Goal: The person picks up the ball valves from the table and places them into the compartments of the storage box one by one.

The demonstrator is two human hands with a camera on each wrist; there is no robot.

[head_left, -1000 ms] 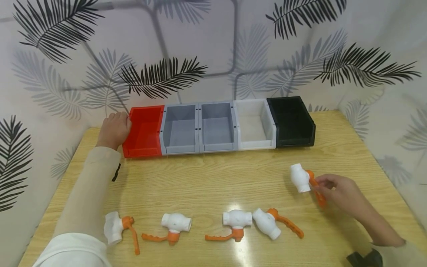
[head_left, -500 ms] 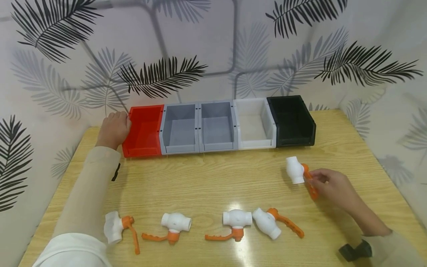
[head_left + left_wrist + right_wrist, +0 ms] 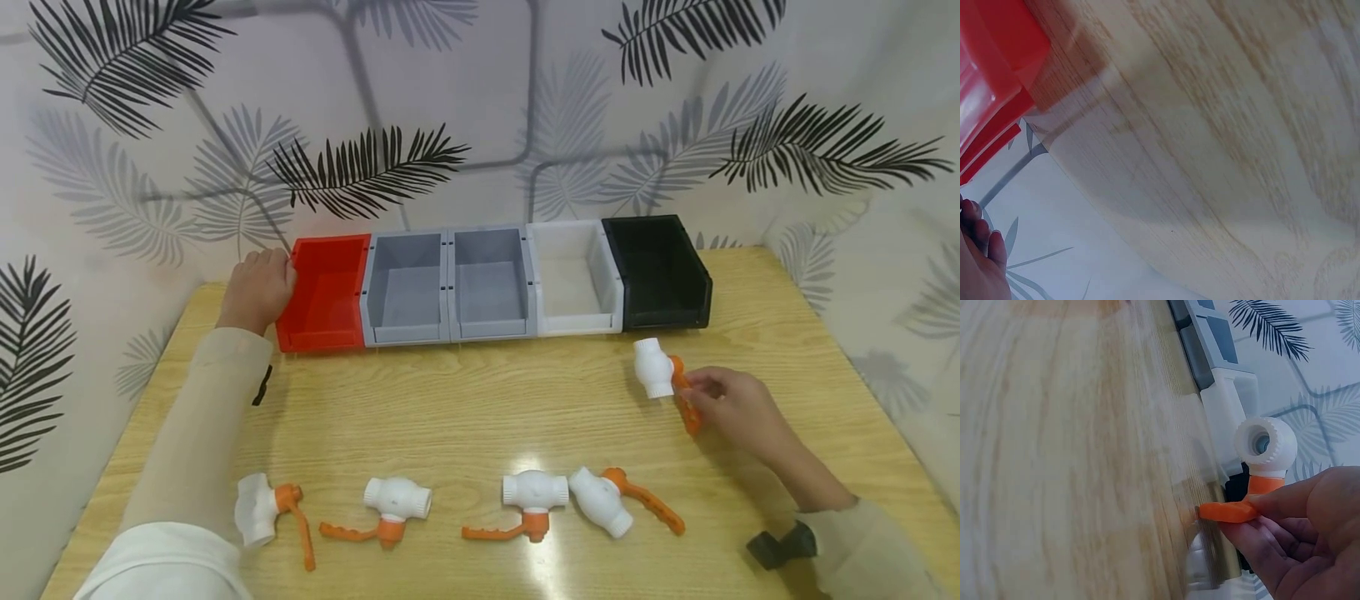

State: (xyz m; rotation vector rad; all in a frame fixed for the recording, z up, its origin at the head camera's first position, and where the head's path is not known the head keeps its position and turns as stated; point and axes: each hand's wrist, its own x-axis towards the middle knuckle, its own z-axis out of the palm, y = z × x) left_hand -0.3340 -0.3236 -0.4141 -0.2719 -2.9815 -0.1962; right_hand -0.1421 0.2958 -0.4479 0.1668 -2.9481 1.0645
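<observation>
R. hand point(image 3: 738, 412) pinches white valve point(image 3: 653, 368) by its orange handle point(image 3: 690, 418), apparently aloft, nr. black bin's point(image 3: 667, 318) front. Valve lies ahead and left of that hand, the nearer one; body's long axis approx. fore-and-aft, ribbed ends, bulging middle. L. hand point(image 3: 258, 287), well apart, at red bin's point(image 3: 322, 341) left rim; grip can't be told.

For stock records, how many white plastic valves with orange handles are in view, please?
5: one valve in the right hand; near row, from left: first valve, second valve, third valve, fourth valve. The beige left sleeve may hide more.
</observation>
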